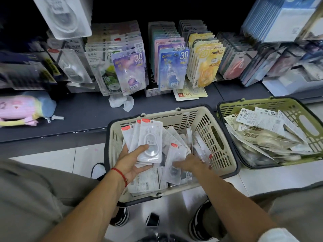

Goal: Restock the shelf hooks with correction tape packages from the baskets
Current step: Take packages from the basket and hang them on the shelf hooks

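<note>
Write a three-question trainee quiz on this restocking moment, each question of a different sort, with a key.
1. True or false: the left hand holds a fanned stack of white packages.
2. The right hand reaches into which basket: A) beige basket, B) green basket?
3. Fill in: the crumpled white tissue lies on the dark ____, below the purple packages.

Key: 1 true; 2 A; 3 shelf.

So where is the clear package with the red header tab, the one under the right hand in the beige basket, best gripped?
Grip the clear red-tabbed package by its flat card margin near the red tab, thumb and fingers pinching front and back, coming from above. It leans upright in the beige slotted plastic basket, tab uppermost, and the bulging blister lower down gives a poorer pinch. The right hand reaches it.
</note>
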